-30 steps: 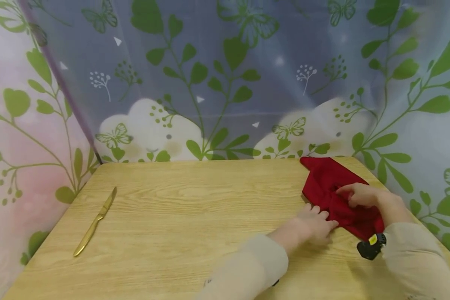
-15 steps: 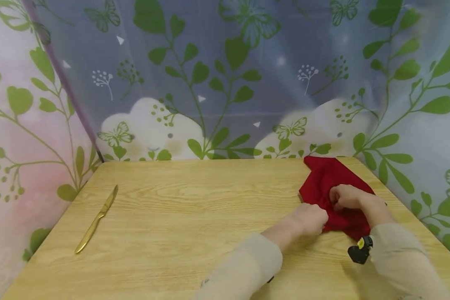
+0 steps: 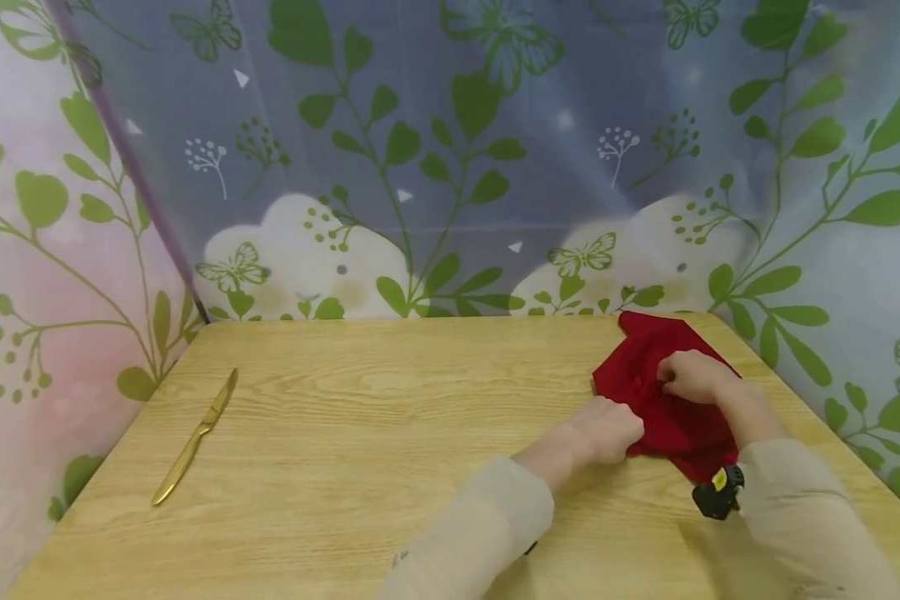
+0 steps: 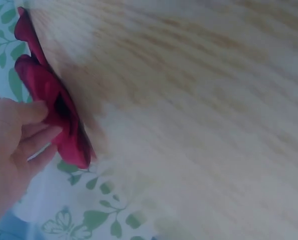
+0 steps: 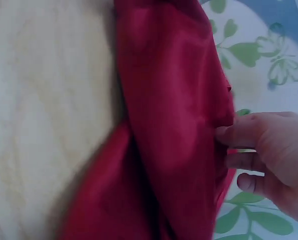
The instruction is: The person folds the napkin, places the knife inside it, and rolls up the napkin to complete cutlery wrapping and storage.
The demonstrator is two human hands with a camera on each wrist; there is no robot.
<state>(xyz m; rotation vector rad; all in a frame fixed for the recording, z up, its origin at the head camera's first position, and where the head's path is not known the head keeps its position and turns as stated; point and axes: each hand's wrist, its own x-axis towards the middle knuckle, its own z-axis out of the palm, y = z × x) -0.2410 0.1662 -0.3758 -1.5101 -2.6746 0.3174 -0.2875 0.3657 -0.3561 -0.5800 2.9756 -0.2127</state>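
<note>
Red cloth (image 3: 686, 433) lies pinched in left fingers (image 4: 40, 141) and right fingers (image 5: 246, 161).

From my left wrist camera I see the left hand (image 4: 11, 145) at the left edge, thumb and fingers pinching the red cloth (image 4: 71, 135). The cloth lies rumpled, a dark fold beside my fingertips. The pale wooden table (image 4: 199, 110) fills most of my view; leafy fabric (image 4: 63, 212) shows below and behind the hand.
</note>
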